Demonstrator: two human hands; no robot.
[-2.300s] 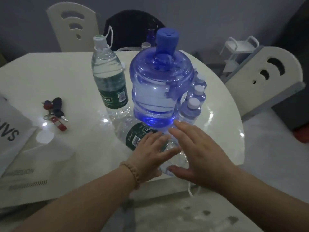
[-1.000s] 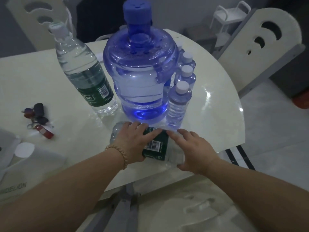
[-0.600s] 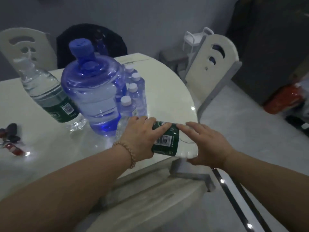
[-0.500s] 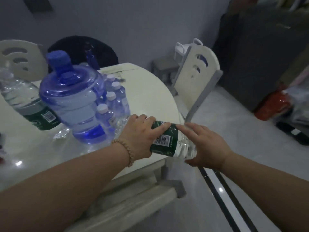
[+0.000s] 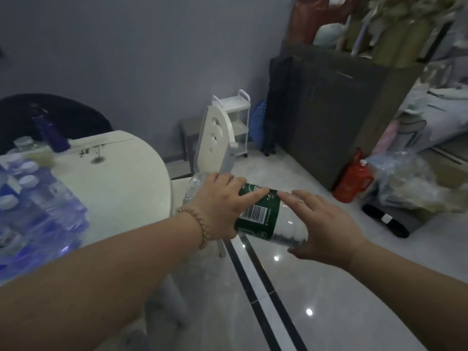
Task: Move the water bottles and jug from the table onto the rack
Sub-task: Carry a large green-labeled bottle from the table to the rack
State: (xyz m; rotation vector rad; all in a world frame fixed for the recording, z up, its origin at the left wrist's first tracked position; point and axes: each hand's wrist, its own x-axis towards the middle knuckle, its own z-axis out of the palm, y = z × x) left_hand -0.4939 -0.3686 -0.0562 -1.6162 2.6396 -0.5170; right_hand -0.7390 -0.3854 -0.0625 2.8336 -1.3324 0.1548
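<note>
Both hands held one bottle (image 5: 268, 214) on its side in the air, clear of the table (image 5: 119, 183). The left hand (image 5: 222, 209) wrapped over its upper half; the right hand (image 5: 321, 224) cupped the base end. Beyond the held bottle stood a chair (image 5: 215, 145), with the white rack (image 5: 238, 117) behind it.

Dim, cool, bluish light fills the room, with grainy shadows in the upper corners. Small bright spots of glare sit on the glossy floor (image 5: 309, 311) at lower centre. Motion blur smears the blue bottles (image 5: 33, 206) at the left edge and the clutter at upper right. Wide-angle distortion bends the table (image 5: 121, 183) rim and stretches the forearms along the bottom
</note>
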